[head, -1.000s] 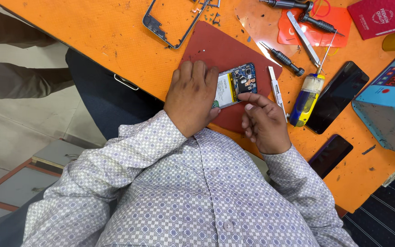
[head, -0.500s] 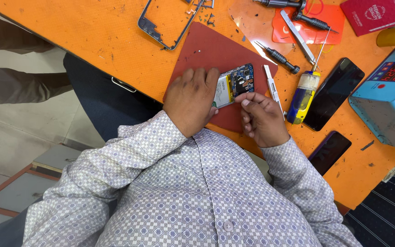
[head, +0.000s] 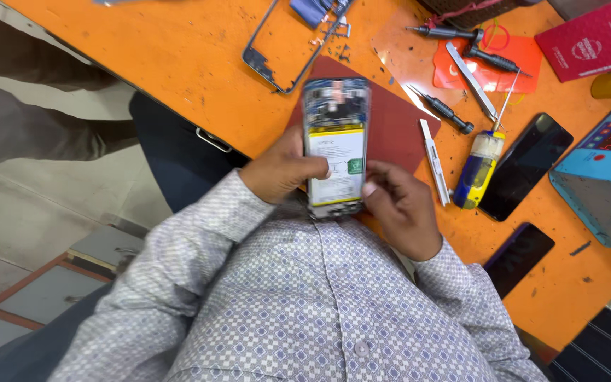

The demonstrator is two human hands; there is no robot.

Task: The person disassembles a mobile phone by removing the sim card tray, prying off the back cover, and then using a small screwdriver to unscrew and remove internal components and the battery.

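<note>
Grey checked sleeves lead to both hands, which lift an opened phone (head: 334,145) above the counter (head: 178,64). The left hand (head: 281,170) has its fingers closed around the phone's left edge, thumb lying on the pale battery. The right hand (head: 401,209) pinches the lower right edge. The phone looks light and stiff but fragile, with bare boards exposed, so the side edges seem the safest hold. Beyond the phone lies a dark red mat (head: 394,124). Right of the phone rest a white pry tool (head: 434,159) and a blue-yellow bottle (head: 476,170). Beyond and left of the phone sits an empty phone frame (head: 277,46).
</note>
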